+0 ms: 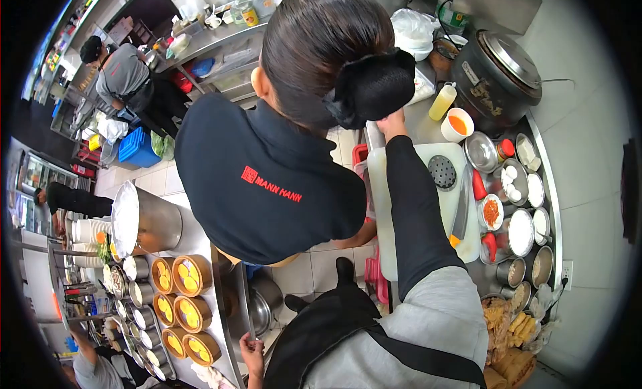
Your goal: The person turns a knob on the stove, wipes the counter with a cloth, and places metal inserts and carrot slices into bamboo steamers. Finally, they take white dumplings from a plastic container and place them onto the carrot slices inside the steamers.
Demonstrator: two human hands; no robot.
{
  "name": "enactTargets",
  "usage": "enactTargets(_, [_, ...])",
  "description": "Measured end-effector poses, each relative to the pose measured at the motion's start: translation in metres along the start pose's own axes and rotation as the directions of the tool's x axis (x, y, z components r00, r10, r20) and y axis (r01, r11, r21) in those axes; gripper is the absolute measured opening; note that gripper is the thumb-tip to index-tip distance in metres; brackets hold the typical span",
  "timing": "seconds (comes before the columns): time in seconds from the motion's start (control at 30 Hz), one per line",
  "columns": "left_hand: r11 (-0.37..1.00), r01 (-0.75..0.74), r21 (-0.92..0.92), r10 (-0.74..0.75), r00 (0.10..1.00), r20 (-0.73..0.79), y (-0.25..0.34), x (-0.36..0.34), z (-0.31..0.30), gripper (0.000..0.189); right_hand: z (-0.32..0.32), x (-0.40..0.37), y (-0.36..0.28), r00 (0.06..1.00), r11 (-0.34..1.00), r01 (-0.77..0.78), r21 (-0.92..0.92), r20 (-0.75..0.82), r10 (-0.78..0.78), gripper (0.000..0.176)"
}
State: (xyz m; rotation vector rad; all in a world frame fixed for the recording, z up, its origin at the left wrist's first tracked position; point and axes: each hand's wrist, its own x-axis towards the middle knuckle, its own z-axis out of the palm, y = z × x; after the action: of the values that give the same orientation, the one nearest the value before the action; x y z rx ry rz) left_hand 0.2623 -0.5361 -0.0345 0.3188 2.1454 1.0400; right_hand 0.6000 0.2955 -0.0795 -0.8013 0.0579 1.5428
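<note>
My right arm, in a black sleeve, reaches forward over a pale cutting board (418, 255). My right hand (393, 123) is at the board's far end, partly behind a co-worker's hair bun; its fingers and anything in them are hidden. On the board lie a black perforated disc (442, 171) and a knife (460, 215) with an orange part at its near end. My left hand (252, 354) hangs low at the edge of the steel counter (224, 282), fingers loosely bent and apart, with nothing visible in it.
A co-worker in a black shirt (267, 168) stands close in front. Bamboo steamers (190, 313) with yellow pieces and a large pot (157, 218) fill the left counter. At right are a yellow bottle (442, 101), a white cup (449, 129), an egg bowl (503, 188) and a large cooker (488, 88).
</note>
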Motion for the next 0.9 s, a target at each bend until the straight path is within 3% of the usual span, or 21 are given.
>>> enactTargets(0.03, [0.999,0.030,-0.033,-0.031,0.999,-0.010,0.003,0.002,-0.001,0.051,-0.005,0.009,0.001,1.000,1.000,0.002,0.015,0.025,-0.002,0.042])
enactTargets(0.07, [0.999,0.038,-0.021,-0.038,0.999,-0.017,0.001,0.006,-0.003,0.057,-0.023,0.049,0.010,0.949,0.982,0.141,-0.129,0.299,-0.097,0.043])
enactTargets(0.17, [0.993,-0.006,-0.114,0.007,1.000,0.002,-0.006,0.016,-0.009,0.059,-0.013,0.025,0.000,0.912,0.987,-0.160,-0.001,0.383,0.148,0.046])
enactTargets(0.2, [0.994,-0.007,-0.108,0.007,1.000,0.007,-0.008,0.017,-0.011,0.059,-0.011,0.024,0.002,0.926,0.995,-0.029,-0.092,0.373,0.061,0.046])
enactTargets(0.3, [0.982,-0.002,-0.186,0.004,1.000,0.009,-0.005,0.021,-0.010,0.064,0.010,-0.031,0.003,0.961,1.000,0.010,0.011,0.275,-0.013,0.047])
enactTargets(0.37, [0.970,0.017,-0.241,-0.016,1.000,0.007,0.002,0.019,-0.006,0.066,0.006,-0.035,0.012,0.952,0.999,0.010,0.048,0.304,-0.024,0.047])
enactTargets(0.47, [0.966,0.040,-0.254,-0.035,0.999,0.021,0.020,0.013,0.003,0.068,-0.001,-0.040,0.022,0.957,0.999,0.040,-0.028,0.290,-0.030,0.048])
enactTargets(0.53, [0.965,0.030,-0.260,-0.022,0.999,0.033,0.021,0.016,0.005,0.069,0.002,-0.061,0.025,0.966,0.992,0.075,-0.106,0.256,-0.046,0.039])
enactTargets(0.7, [0.961,-0.022,-0.277,0.044,0.996,0.074,0.020,0.022,0.008,0.071,0.003,-0.079,0.028,0.957,0.981,0.110,-0.162,0.283,-0.060,0.042])
enactTargets(0.8, [0.943,-0.062,-0.328,0.120,0.980,0.158,0.025,0.022,0.013,0.073,-0.001,-0.067,0.034,0.925,0.976,0.189,-0.109,0.352,-0.140,0.035])
enactTargets(0.9, [0.954,-0.077,-0.289,0.140,0.969,0.203,0.040,0.017,0.019,0.072,0.019,-0.095,0.013,0.907,0.959,0.223,-0.172,0.398,-0.140,0.029])
